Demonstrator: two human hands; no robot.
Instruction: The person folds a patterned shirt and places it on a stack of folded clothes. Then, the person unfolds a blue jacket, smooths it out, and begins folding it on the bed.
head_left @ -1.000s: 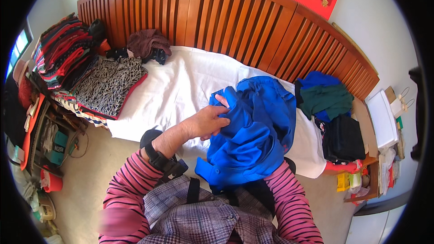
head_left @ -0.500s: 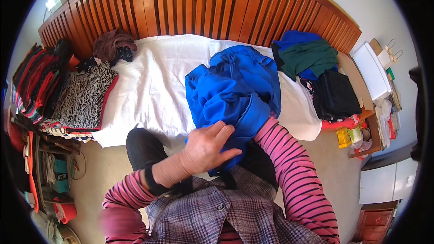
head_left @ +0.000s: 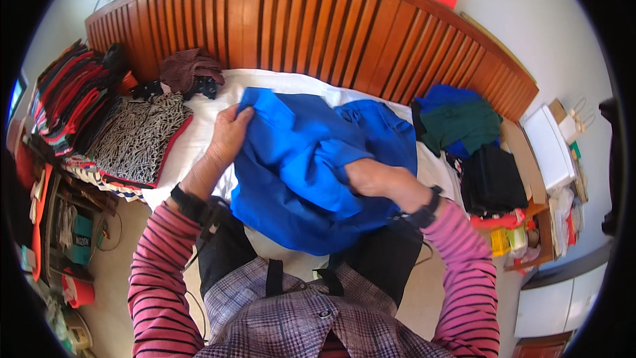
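Note:
A blue jacket (head_left: 291,152) lies rumpled across the white bed sheet and hangs over the bed's near edge above my knees. My left hand (head_left: 230,134) pinches its far left corner, thumb on top of the cloth, holding that part raised. Across the middle, my right hand (head_left: 374,178) reaches into a fold and grips the bunched cloth; its fingertips are hidden by the fabric. A gathered part of the jacket rests farther back to the right. The zip is not visible now.
At left stand a tall stack of folded clothes (head_left: 69,96), a black-and-white patterned garment (head_left: 142,136) and a brown crumpled cloth (head_left: 190,69). To the right lie a green garment (head_left: 460,126) and folded black clothes (head_left: 493,179). A slatted wooden headboard (head_left: 305,26) closes off the back.
My left hand has moved up and left, drawing the jacket's corner out and spreading the cloth. My right hand, hidden inside the jacket before, now shows over its middle.

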